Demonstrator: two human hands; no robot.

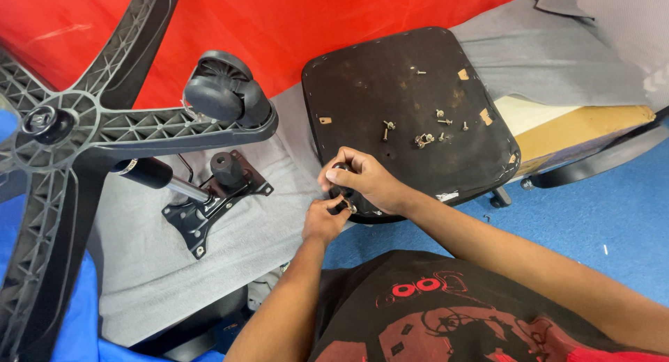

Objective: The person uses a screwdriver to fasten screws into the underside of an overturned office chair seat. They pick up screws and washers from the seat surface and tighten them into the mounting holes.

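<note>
While both hands meet at the seat board's near edge:
Right hand (366, 181): curled around a black knob (341, 190).
Left hand (324, 219): pinching a small fastener beneath it.
Done: screws (425, 139) lie loose on seat board (390, 83).
Left: tilt mechanism (205, 202) detached, at left.

Both hands, right hand (366, 181) and left hand (324, 221), grip a black caster (341, 191) (partly hidden) over the seat underside (404, 104).

The small black part (343, 188) is mostly hidden under the right hand (366, 183); the star base (63, 146) runs off the left edge.
</note>
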